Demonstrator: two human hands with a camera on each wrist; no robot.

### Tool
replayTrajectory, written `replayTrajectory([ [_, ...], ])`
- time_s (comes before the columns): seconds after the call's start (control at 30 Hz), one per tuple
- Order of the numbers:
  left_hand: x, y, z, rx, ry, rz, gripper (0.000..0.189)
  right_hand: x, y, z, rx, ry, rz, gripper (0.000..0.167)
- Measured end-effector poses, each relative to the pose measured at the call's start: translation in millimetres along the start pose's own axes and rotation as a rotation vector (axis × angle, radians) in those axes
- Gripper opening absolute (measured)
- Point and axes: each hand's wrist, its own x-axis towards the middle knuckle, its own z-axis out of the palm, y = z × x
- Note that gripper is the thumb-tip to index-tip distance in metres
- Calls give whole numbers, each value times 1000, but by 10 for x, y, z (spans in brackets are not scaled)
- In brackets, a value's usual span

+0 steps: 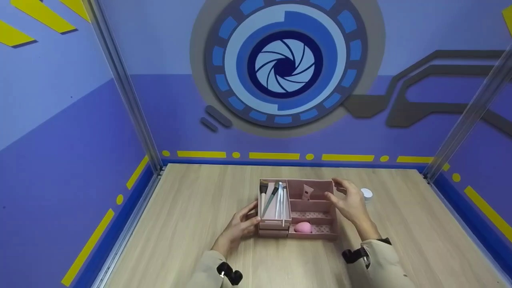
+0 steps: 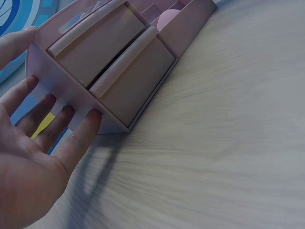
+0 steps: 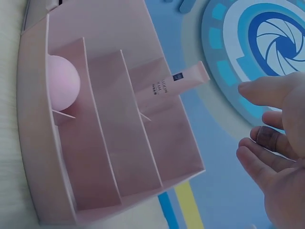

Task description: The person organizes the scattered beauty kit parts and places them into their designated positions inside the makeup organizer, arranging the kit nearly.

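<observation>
A pink desktop organizer point(image 1: 313, 236) sits on the table, with two drawers point(image 2: 136, 81) at its front left. Makeup brushes point(image 1: 272, 198) lie in its upper left compartment. A pink egg-shaped makeup sponge point(image 3: 65, 83) rests in the front right section, and a small pink cream tube point(image 3: 178, 83) leans in the rear one. My left hand point(image 1: 236, 229) touches the organizer's left side with spread, fairly straight fingertips, the thumb near its top edge. Beside the rear right corner is my right hand point(image 1: 352, 203), fingers loosely bent, holding nothing and apart from the wall in the right wrist view.
A small white-lidded jar point(image 1: 366, 195) stands on the wooden table point(image 1: 200, 192), right of the organizer and just beyond my right hand. Blue printed panels point(image 1: 168, 116) with metal corner posts point(image 1: 128, 88) enclose the table at the back and sides.
</observation>
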Motion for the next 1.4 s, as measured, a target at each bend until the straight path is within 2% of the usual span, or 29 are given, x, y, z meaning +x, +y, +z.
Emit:
replayTrajectory([
  [0.43,-8,-1,3,-2,23,-35,72,33,19,-215,-7,45,-8,50],
  [0.83,1,-9,3,6,7,-17,70,12,146,-389,-83,109,-14,48],
  [1.27,8,10,-3,30,-2,-3,71,-41,284,-523,-107,92,96,52],
  [1.4,6,3,-7,26,6,-16,72,-61,331,-540,-115,95,105,52],
])
